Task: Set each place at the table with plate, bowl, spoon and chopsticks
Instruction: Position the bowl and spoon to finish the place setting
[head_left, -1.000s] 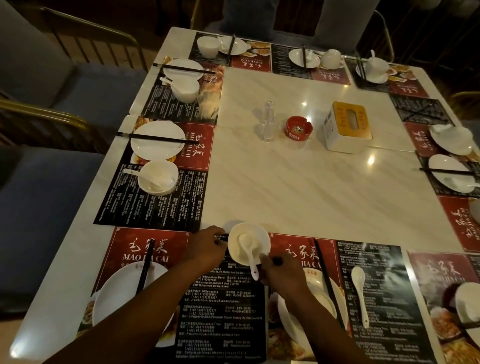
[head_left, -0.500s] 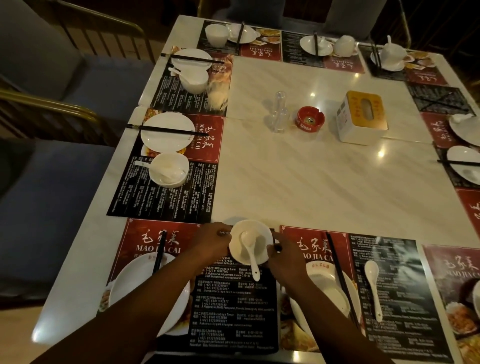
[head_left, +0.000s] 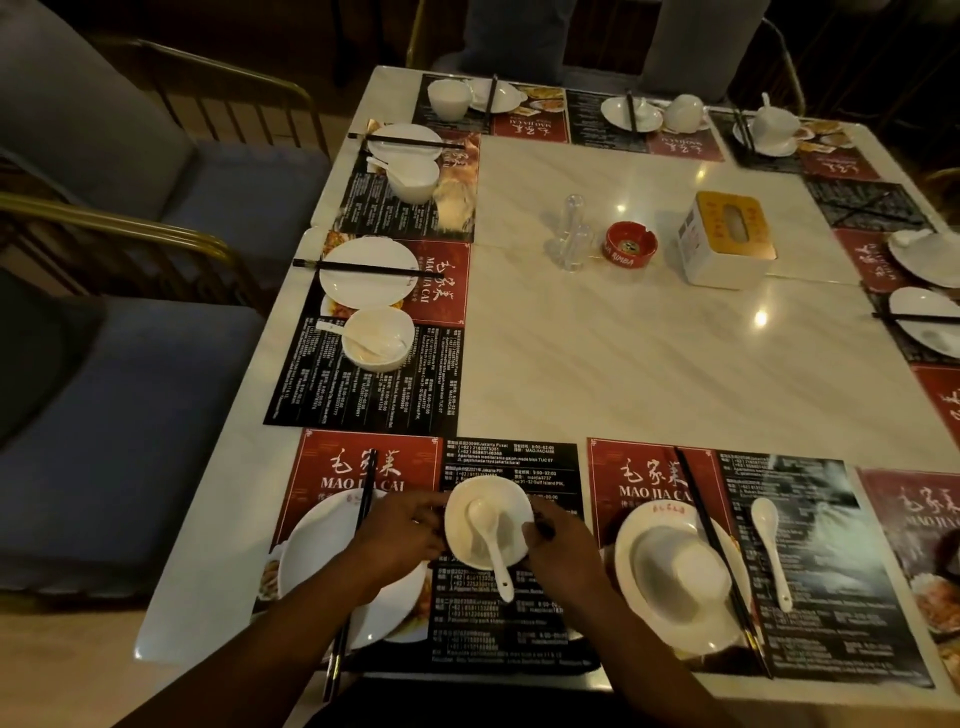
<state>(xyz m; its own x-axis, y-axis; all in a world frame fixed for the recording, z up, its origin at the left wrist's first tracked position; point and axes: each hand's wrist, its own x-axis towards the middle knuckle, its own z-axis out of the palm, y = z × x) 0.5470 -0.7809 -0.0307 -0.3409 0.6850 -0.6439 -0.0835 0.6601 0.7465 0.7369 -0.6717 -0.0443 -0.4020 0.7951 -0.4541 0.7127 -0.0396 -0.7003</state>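
Bowl (head_left: 508, 512), one, holding one spoon (head_left: 492, 551), on near placemat (head_left: 511, 467) right of plate (head_left: 307, 561); left hand (head_left: 402, 530) and right hand (head_left: 563, 548) grip its opposite sides, fingers curled. Second plate (head_left: 628, 571) carries one upturned bowl (head_left: 680, 566).

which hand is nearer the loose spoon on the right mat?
Right. The right hand grips the right rim of the bowl, with a plate between it and the loose spoon. The left hand holds the left rim, farther off.

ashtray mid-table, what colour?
The ashtray is red with white lettering on its side. The only view, head, shows it clearly.
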